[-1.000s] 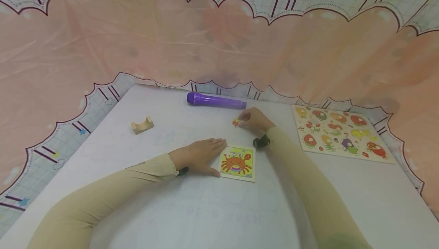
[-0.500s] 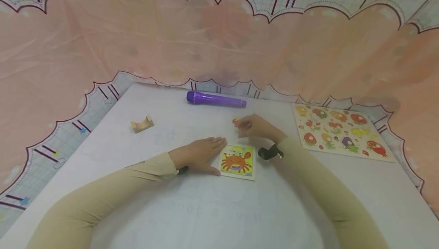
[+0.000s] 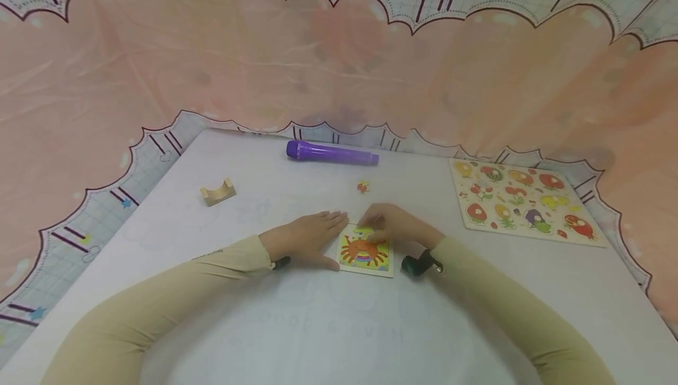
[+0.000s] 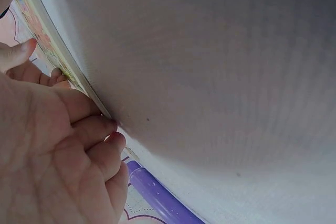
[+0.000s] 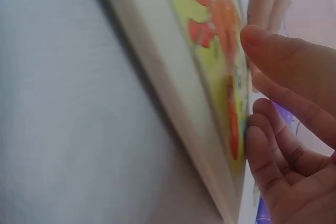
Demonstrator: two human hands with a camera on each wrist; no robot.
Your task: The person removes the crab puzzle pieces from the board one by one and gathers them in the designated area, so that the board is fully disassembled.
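A small square crab puzzle [image 3: 365, 255], orange crab on yellow in a pale wooden frame, lies on the white table. My left hand [image 3: 309, 239] rests flat beside it, thumb and fingertips at its left edge; in the left wrist view, its fingers [image 4: 97, 129] are right at the frame's border. My right hand [image 3: 394, 224] is over the puzzle's upper right part. In the right wrist view, its thumb [image 5: 254, 35] is over the picture, fingertips by the far edge, nothing held between them. A little red-and-yellow piece [image 3: 362, 187] lies on the table beyond the puzzle.
A purple toy microphone [image 3: 333, 153] lies at the table's back. A fruit puzzle board [image 3: 508, 232] is at the right, and a curved wooden block [image 3: 218, 193] at the left. A patterned peach curtain [image 3: 265, 67] hangs behind the table.
My right hand has left the little red-and-yellow piece on the table and come nearer, over the crab puzzle. My left hand has stayed beside the puzzle.
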